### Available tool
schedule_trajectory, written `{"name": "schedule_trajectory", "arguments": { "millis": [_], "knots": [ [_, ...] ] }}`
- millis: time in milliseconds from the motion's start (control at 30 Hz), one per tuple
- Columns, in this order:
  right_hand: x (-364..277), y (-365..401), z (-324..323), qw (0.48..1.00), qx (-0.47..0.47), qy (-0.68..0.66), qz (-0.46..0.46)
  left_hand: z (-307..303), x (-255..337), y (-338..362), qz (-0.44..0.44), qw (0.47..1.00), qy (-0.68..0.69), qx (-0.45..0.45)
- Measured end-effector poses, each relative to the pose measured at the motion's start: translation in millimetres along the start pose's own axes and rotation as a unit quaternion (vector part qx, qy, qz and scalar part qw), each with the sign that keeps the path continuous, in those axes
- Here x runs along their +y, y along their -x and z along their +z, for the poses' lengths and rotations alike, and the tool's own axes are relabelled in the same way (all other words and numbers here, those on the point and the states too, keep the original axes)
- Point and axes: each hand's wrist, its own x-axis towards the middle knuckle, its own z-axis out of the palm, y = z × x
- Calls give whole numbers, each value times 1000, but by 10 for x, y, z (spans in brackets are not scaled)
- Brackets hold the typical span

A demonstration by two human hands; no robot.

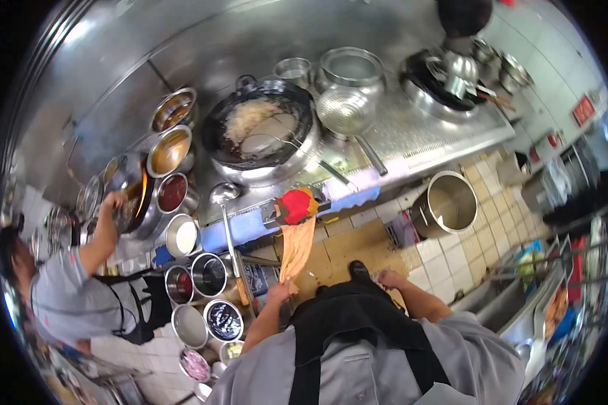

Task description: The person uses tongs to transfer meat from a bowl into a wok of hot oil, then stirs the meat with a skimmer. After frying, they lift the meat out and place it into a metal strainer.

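My left hand [281, 290] is closed on one end of a long orange cloth [297, 248]. The cloth stretches up to the stove's front edge, where a red cloth [295, 206] lies bunched at its far end. My right hand [389, 278] hangs beside my black apron, away from the stove; its fingers are too small and blurred to make out. Beyond the cloths, a black wok [216, 138] on the stove holds pale food in dark liquid, with a wire skimmer [265, 143] in it. A ladle [225, 194] lies left of the cloths.
A perforated strainer [346, 111] rests over the stove, its handle towards me. A tall metal pot [452, 202] stands on the tiled floor at right. Several bowls and pots of sauces, such as a red one [173, 193], line the left. Another person [91, 290] works at a second wok there.
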Motion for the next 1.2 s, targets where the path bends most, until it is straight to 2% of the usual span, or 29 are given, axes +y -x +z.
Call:
{"name": "schedule_trajectory", "arguments": {
  "millis": [67, 133, 167, 200, 233, 300, 333, 367, 400, 467, 533, 567, 600, 633, 700, 767, 800, 833, 900, 933, 967, 1000, 1033, 1067, 1100, 1133, 1167, 1200],
  "knots": [
    [170, -138, -208, 997, 9, -69, 26, 55, 1, 232, -46, 989, 117, 75],
    [632, -597, -380, 995, 28, 17, -98, 109, -103, 322, -40, 990, 108, 78],
    [541, -596, -605, 993, 26, 31, -109, 448, -726, -358, 65, 991, 40, 112],
    [440, -504, -816, 995, 32, -85, -37, 700, -1193, -856, 164, 973, -35, 157],
    [388, -462, -994, 978, 36, -201, 38, 772, -1114, -788, 159, 973, -24, 164],
    [350, -487, -1262, 981, 54, -185, 32, 834, -883, -339, 122, 947, -110, 274],
    [356, -525, -1363, 980, 76, -182, 31, 832, -683, -166, 115, 948, -103, 278],
    [401, -607, -1446, 982, 71, -174, 27, 776, -386, 40, 47, 982, 29, 182],
    [476, -728, -1504, 989, 72, -131, 5, 768, -228, 142, -21, 983, 161, 83],
    [548, -848, -1557, 994, 62, -88, -17, 1166, -417, -267, 105, 983, 124, 90],
    [505, -918, -1620, 994, 46, 69, -68, 1023, 332, 369, 82, 965, 228, 96],
    [545, -1028, -1573, 992, 32, 105, -58, 1134, 428, 342, 98, 969, 173, 146],
    [471, -993, -1569, 984, 35, 137, -110, 1228, 490, 339, 116, 967, 116, 194],
    [366, -974, -1585, 971, 42, 168, -163, 1331, 527, 374, 112, 969, 113, 190],
    [-268, -749, -1645, 961, 23, 210, -179, 1375, 611, 431, 103, 967, 173, 159],
    [-1032, -363, -1780, 943, 179, 80, -268, 1469, 486, 423, 115, 958, 220, 144],
    [-1373, -184, -1884, 906, 268, 10, -327, 1528, 428, 457, 125, 948, 265, 121],
    [-1721, 113, -2049, 882, 315, -3, -351, 1390, 574, 774, 61, 948, 298, 97],
    [-2225, 466, -2254, 819, 388, -6, -422, 1694, 55, 521, 183, 957, 178, 136],
    [-2388, 509, -2303, 780, 412, 6, -471, 1600, 131, 670, 71, 970, 203, 110],
    [-2489, 410, -2291, 777, 415, 7, -472, 1528, 183, 820, -43, 970, 226, 82],
    [-2547, 245, -2231, 816, 364, 52, -446, 1554, 100, 802, -41, 970, 226, 81],
    [-2575, 158, -2210, 850, 310, 97, -415, 1658, -76, 733, -80, 936, 335, 74],
    [-2618, 161, -2249, 848, 311, 100, -417, 1739, -215, 649, -116, 888, 439, 67],
    [-2699, 190, -2306, 860, 309, 118, -389, 1760, -291, 597, -113, 887, 441, 70],
    [-2818, 203, -2388, 869, 306, 137, -363, 1766, -351, 522, -53, 871, 476, 109],
    [-2965, 358, -2525, 862, 322, 180, -347, 1824, -382, 504, 2, 848, 509, 144],
    [-3110, 500, -2697, 840, 342, 201, -369, 1876, -356, 526, -3, 846, 514, 141]
  ]
}}
